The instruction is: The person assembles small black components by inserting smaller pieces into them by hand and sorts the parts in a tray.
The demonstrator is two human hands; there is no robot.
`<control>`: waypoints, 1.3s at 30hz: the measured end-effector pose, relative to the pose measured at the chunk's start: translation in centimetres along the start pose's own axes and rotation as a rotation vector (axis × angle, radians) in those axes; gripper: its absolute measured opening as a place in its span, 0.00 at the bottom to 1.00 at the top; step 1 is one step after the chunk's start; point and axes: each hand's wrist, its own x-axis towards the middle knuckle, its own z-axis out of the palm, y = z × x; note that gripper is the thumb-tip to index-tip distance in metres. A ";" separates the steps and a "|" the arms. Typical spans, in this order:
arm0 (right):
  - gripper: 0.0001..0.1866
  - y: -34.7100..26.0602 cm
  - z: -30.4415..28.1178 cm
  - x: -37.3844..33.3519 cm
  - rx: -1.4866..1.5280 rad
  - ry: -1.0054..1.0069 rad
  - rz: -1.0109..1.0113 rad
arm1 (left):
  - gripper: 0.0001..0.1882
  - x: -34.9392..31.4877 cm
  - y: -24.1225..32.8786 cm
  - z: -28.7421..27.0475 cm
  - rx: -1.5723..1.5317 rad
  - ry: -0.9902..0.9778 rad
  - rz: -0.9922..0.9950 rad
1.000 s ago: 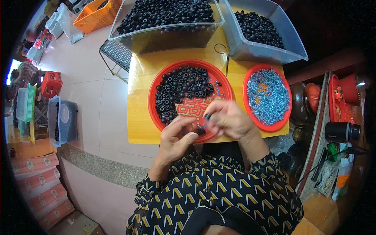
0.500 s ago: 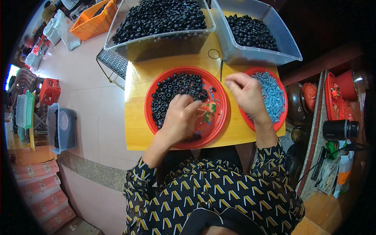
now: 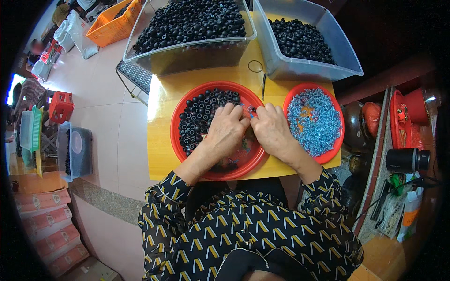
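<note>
My left hand [image 3: 227, 130] is over the large round red tray [image 3: 177, 140], its fingers closed in a pinch. Small, round, hollow black pieces [image 3: 199, 112] fill the tray's left side, right beside that hand. My right hand [image 3: 273, 131] has come up against it above the tray's right rim, thumb and fingers pressed together. The fingertips of both hands nearly meet; whatever they pinch is hidden. To the right of my right hand, a smaller red tray [image 3: 338, 103] holds many tiny shiny light-blue pieces [image 3: 314, 122], too small to name.
Two clear plastic bins of black pieces, a large one [image 3: 197, 56] and another one [image 3: 304, 68], stand at the back of the yellow table [image 3: 161, 159]. A thin black rod [image 3: 264, 86] and a dark ring [image 3: 255, 66] lie between. A black cylinder [image 3: 405, 160] is on the right-hand ledge.
My right hand has moved left and down from beside the smaller tray to meet my left hand. My left hand has shifted slightly right and up, its fingers drawn together.
</note>
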 end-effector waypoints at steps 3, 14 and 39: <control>0.05 -0.4 0.4 -0.2 -0.045 -0.007 0.007 | 0.09 0.0 0.5 -0.2 -0.028 -0.007 -0.002; 0.04 -0.8 -2.0 -1.7 0.758 0.221 0.124 | 0.07 -4.7 2.1 -4.2 -1.333 0.162 -0.697; 0.04 -8.2 -2.5 -2.7 1.348 0.043 0.218 | 0.10 -10.5 4.8 -3.5 -1.942 0.417 -0.711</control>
